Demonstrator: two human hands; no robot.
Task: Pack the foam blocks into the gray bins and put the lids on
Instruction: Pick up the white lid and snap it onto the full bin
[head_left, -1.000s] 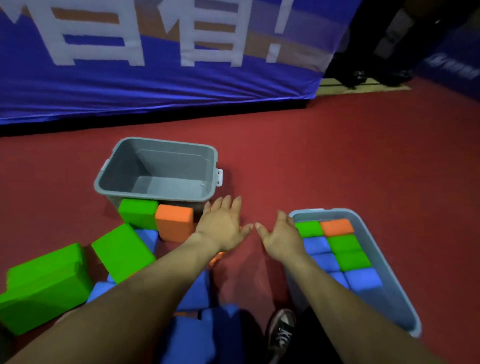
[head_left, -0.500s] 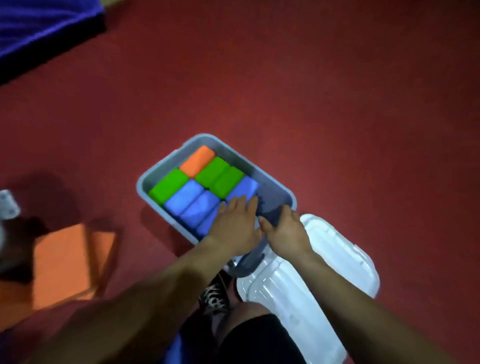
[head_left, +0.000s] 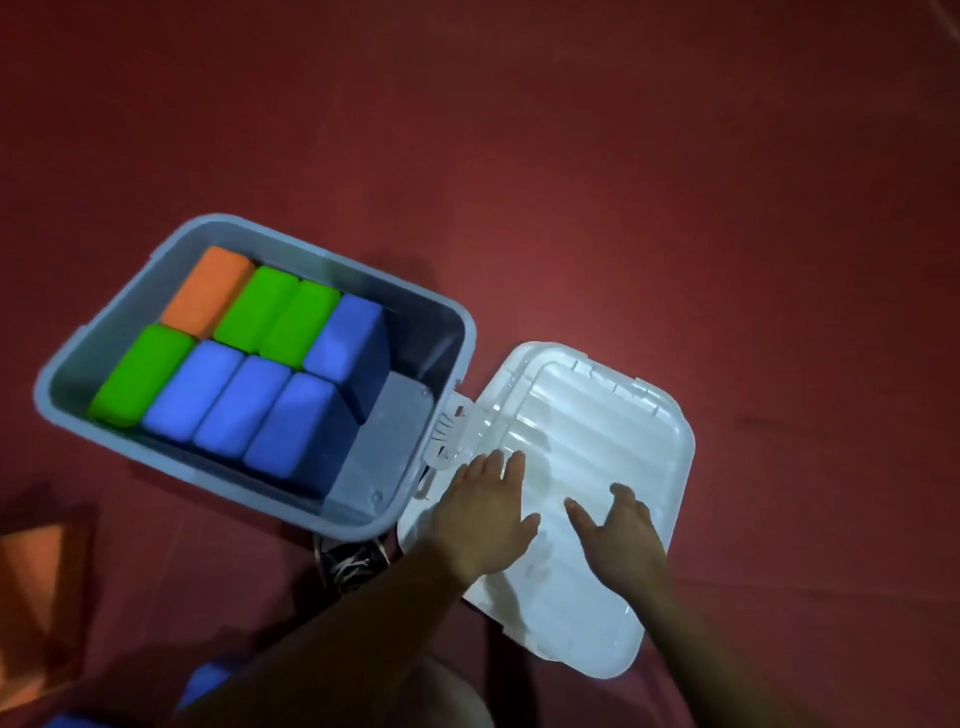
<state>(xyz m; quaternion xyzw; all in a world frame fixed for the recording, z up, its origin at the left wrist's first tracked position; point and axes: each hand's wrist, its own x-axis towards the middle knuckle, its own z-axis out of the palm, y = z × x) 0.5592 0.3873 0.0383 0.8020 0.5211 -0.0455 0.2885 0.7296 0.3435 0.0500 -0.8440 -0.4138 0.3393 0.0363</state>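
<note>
Shoe (head_left: 353, 564): showing at the bin's near corner, laces up, just left of the lid.
Loose orange block (head_left: 36, 571): lying on the floor at the near left, well apart from the bin, not yet packed.
Left hand (head_left: 485, 512): hovering over or resting on the lid's near-left part, fingers (head_left: 511, 470) straight and close together, gripping nothing; contact too hard to judge.
Right hand (head_left: 621, 535): spreading over the lid's middle, fingers loosely bent, thumb out, holding nothing.
Lid (head_left: 597, 415): lying flat on the floor just right of the gray bin, one corner reaching the white latch; not yet on the bin.
Handling: looking like thin, ribbed, translucent plastic, so probably light, slightly flexible and slick on top. Calling for a hold on two opposite long edges, fingers hooking under the rim, not pressing on the smooth face.
White latch (head_left: 448, 434): sticking out at the bin's right end, likely snagging a skewed lid.
Gray bin (head_left: 457, 332): standing open on the floor, left of the lid.
Foam blocks (head_left: 244, 400): filling most of the bin in two rows of orange, green and blue, leaving a gap at the right end. Seeming to sit below the rim, so probably not fighting the lid.
Floor (head_left: 675, 182): stretching away red beyond everything.
</note>
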